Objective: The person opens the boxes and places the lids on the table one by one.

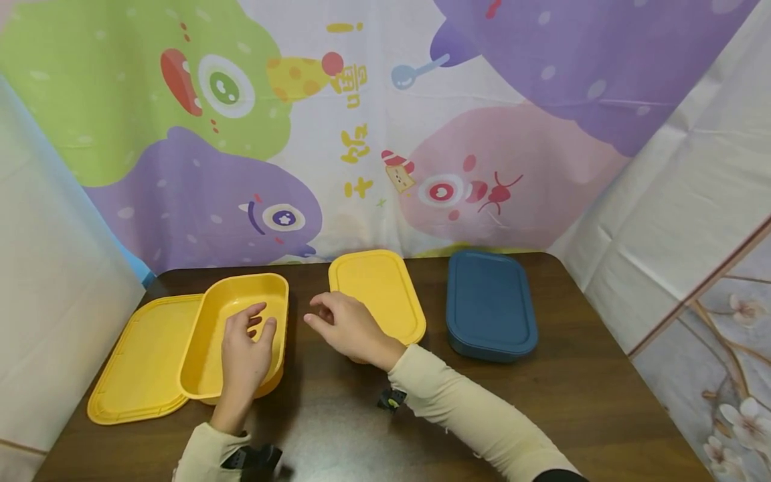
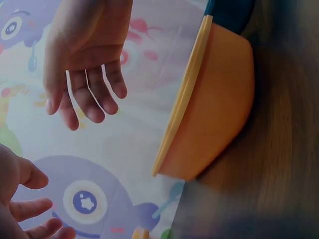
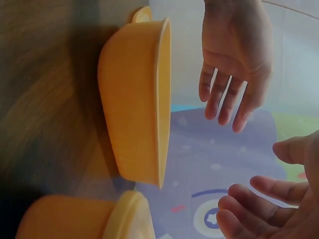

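Over the uncovered yellow food container [image 1: 206,351] hovers my left hand [image 1: 245,351], fingers loosely bent and thumb apart, holding nothing. My right hand [image 1: 349,328] hangs in the air by the left edge of a second yellow container [image 1: 385,288], which has its lid on. Its fingers are relaxed around empty space. Palms face each other with a gap between; the left wrist view shows the right hand [image 2: 89,59] above the table, and the right wrist view shows the left hand [image 3: 234,59] beside the open container's rim [image 3: 158,99]. Part of the lidded container is hidden behind my right hand.
A loose yellow lid [image 1: 150,361] lies at the left, partly behind the open container. To the right stands a blue lidded container [image 1: 490,301]. All sit on a dark wooden table [image 1: 337,422], backed by a cartoon-printed cloth [image 1: 373,227].
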Motion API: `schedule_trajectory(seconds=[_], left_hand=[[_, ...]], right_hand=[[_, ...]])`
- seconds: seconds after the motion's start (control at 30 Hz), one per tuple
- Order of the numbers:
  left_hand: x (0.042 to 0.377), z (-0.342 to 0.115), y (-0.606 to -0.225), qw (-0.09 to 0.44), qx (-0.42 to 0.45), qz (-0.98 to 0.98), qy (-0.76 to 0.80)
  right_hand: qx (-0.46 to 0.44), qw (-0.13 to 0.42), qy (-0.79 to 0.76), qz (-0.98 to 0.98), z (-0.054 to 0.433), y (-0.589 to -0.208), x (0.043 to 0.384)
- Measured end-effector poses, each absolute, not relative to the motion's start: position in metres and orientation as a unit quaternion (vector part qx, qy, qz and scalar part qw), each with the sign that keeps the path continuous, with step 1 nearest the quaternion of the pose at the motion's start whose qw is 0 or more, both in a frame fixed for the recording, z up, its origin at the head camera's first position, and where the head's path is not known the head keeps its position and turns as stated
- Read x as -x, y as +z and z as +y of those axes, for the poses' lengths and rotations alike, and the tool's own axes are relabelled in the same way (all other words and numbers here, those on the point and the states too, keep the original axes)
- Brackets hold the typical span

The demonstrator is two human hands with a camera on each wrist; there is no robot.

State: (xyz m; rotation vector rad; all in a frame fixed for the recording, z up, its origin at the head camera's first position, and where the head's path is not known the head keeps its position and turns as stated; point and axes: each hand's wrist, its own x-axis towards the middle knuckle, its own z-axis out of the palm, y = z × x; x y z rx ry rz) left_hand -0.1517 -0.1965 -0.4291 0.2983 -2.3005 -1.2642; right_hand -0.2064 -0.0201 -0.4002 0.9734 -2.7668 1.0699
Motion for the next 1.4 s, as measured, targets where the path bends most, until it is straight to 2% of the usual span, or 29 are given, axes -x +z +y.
schedule_trajectory(seconds=[0.6,0.93,1.13,1.4], left_hand=[[0.161,-0.165,-0.43,0.227,-0.077,-0.833,-0.498],[0.167,-0.15,-0.434,0.181,-0.062,-0.836,-0.515],[0.17,-0.139,-0.437,0.189,-0.051,-0.837,-0.51],[0.173,-0.13,-0.44,0.166,-0.055,-0.842,-0.51]], right_hand=[[-0.266,0.016,0.354,-0.896,0.008,-0.395,0.21],[-0.236,0.021,0.366,-0.9,0.027,-0.393,0.216],[-0.216,0.016,0.376,-0.901,0.036,-0.396,0.216],[-0.201,0.031,0.381,-0.902,0.047,-0.4,0.219]])
